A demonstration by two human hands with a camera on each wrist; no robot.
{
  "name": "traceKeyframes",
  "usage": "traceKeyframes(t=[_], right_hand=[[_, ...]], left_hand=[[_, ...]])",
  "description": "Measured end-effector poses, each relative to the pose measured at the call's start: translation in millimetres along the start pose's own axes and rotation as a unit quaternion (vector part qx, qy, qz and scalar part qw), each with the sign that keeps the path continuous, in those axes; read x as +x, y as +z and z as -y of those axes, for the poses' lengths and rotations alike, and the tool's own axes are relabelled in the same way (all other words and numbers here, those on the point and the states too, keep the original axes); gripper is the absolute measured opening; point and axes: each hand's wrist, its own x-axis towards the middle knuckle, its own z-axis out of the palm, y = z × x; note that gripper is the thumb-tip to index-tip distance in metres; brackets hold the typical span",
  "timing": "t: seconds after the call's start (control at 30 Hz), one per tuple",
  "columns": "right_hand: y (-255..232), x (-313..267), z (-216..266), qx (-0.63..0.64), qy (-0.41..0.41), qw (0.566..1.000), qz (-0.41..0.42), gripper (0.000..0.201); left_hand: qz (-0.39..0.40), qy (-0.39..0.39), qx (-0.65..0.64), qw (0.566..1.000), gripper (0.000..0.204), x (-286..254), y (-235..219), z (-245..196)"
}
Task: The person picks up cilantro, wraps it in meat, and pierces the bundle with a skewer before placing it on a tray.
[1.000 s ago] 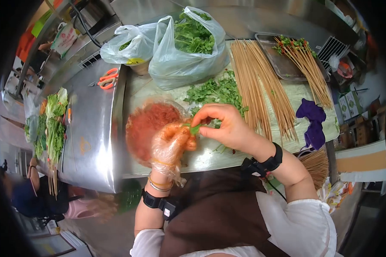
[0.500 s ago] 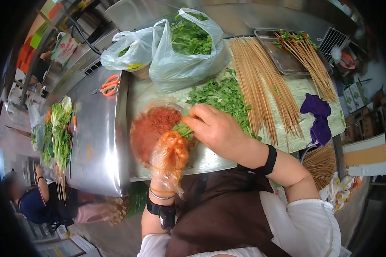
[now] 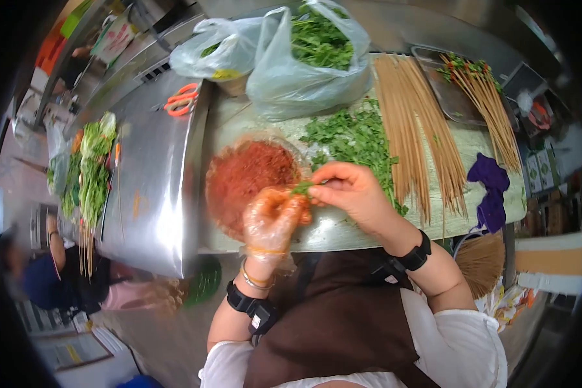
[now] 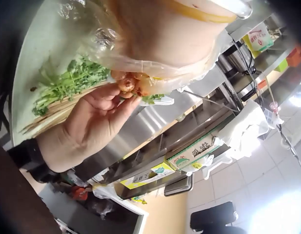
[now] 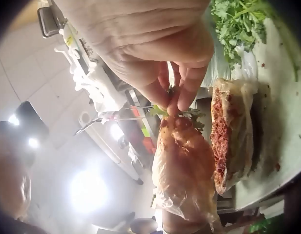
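My left hand point(image 3: 271, 220) wears a clear plastic glove smeared orange-red. Its curled fingers hold a small bunch of green coriander leaves point(image 3: 301, 187) at the tips. My bare right hand point(image 3: 355, 197) pinches the same leaves between thumb and fingers, close against the gloved fingertips. In the right wrist view, leaves point(image 5: 194, 117) stick out on both sides of the meeting fingers. Just beyond the left hand is a round, plastic-lined container point(image 5: 243, 126) of red minced filling point(image 3: 252, 178). Behind the right hand lies a loose pile of coriander point(image 3: 359, 136).
A plastic bag point(image 3: 304, 90) of greens stands at the back, beside a smaller bag point(image 3: 216, 48). Bamboo skewers point(image 3: 414, 129) lie to the right, then a tray point(image 3: 459, 110) with filled skewers and a purple cloth point(image 3: 489, 194). Orange-handled scissors point(image 3: 182, 100) lie left; another person stands there.
Half a second ago my right hand reached over the gloved hand toward the filling, with leaves showing above it. Now it has drawn back to the right, pinching the leaves at the left fingertips.
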Motion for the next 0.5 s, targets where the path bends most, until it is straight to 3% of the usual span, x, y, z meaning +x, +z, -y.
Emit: traceKeyframes(t=[0.13, 0.23, 0.27, 0.33, 0.37, 0.4, 0.43, 0.5], right_hand=[[-13.2, -13.4, -15.4, -0.022, 0.027, 0.999, 0.003, 0.014], [-29.0, -23.3, -25.7, -0.085, 0.032, 0.996, 0.000, 0.013], [-32.7, -26.9, -29.1, -0.108, 0.037, 0.993, -0.002, 0.012], [-36.9, -31.0, -38.0, -0.123, 0.026, 0.992, -0.019, 0.009], [-39.2, -31.9, -42.5, -0.129, 0.018, 0.991, -0.023, 0.008], [-41.1, -32.5, -47.4, -0.135, 0.011, 0.990, -0.027, 0.008], [-43.2, -32.8, -53.4, -0.126, 0.004, 0.991, -0.031, 0.008], [-46.7, -32.4, -62.7, -0.109, -0.010, 0.993, -0.038, 0.008]], left_hand=[[0.063, -0.069, 0.063, 0.994, 0.016, -14.5, -17.0, -8.0], [0.057, 0.021, 0.073, 0.995, 0.025, -15.8, -59.0, -9.3], [-0.015, 0.018, 0.126, 0.992, 0.024, -14.4, -66.9, -19.4], [-0.090, -0.030, 0.091, 0.991, 0.016, -6.4, -93.0, -30.1], [-0.093, 0.043, 0.242, 0.965, 0.015, -1.5, -101.6, -32.8], [-0.094, 0.115, 0.387, 0.910, 0.014, 3.8, -109.0, -34.1], [-0.090, 0.183, 0.521, 0.829, 0.012, 8.7, -112.2, -34.9], [-0.041, 0.199, 0.547, 0.812, 0.014, 17.5, -103.0, -37.0]])
